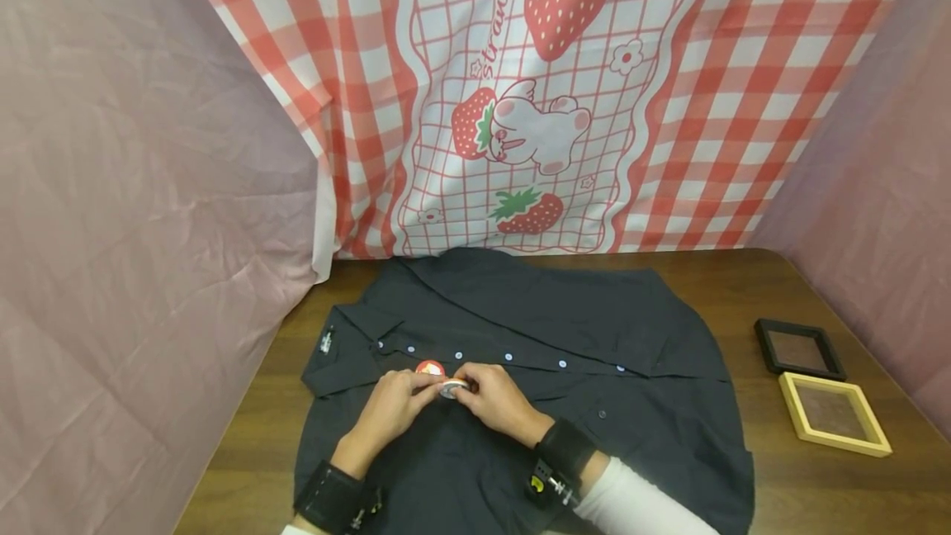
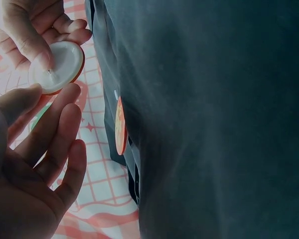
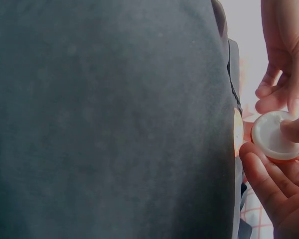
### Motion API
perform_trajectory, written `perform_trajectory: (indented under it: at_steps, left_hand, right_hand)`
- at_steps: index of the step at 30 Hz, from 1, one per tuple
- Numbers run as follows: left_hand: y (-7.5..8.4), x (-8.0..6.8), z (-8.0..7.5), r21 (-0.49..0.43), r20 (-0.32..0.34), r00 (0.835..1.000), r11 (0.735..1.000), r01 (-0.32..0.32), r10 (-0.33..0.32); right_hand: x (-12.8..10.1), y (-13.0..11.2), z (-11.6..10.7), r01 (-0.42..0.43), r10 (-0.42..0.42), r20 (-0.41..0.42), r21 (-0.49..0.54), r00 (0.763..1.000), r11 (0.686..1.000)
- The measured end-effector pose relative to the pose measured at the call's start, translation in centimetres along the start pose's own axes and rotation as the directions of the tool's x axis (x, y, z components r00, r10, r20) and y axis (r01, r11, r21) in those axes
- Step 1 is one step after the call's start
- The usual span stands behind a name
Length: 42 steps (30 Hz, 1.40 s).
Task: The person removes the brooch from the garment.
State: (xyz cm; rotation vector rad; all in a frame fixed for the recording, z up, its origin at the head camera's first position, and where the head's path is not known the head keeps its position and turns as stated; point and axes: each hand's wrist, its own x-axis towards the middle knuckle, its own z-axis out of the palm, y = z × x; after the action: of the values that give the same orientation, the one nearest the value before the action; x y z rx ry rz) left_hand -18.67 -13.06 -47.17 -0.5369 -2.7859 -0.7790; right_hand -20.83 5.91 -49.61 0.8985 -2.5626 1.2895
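A black button-up shirt [image 1: 594, 337] lies spread flat on the wooden table [image 1: 750, 279]. Both hands meet over its front near the collar. My right hand [image 1: 470, 385] pinches a round badge [image 1: 453, 389] with a white back and red rim; in the right wrist view its thumb presses the white back [image 3: 278, 135]. My left hand [image 1: 425, 390] has relaxed fingers, and its thumb and forefinger tips rest at the badge's rim [image 2: 57, 67]. A second red badge [image 1: 429, 367] sits on the shirt just beyond the hands, seen edge-on from both wrists [image 2: 120, 125].
A black picture frame [image 1: 799, 348] and a light wooden one [image 1: 834, 414] lie at the table's right side. A red-checked strawberry cloth [image 1: 535, 89] hangs behind, and pink cloth [image 1: 134, 188] walls both sides.
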Motion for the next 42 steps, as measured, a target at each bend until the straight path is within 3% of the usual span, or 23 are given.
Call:
perform_trajectory:
  at_steps: [13,27,42]
  left_hand:
    - [-0.16,-0.18,0.26,0.012,-0.019,1.0,1.0,0.001,-0.001]
    - [-0.21,-0.56,0.18,-0.016,-0.02,0.999,0.999,-0.029,0.029]
    - [-0.36,-0.69,0.12,-0.012,-0.029,0.994,0.994,-0.107,0.107]
  right_hand:
    - [0.19,-0.05,-0.28,-0.026,0.024,0.049,0.039,0.999,0.999]
    - [0.23,-0.15,-0.43,-0.138,0.124,0.123,0.118,0.985,0.983]
    - [0.49,0.29,-0.91,-0.14,0.102,0.2,0.187,0.974,0.972]
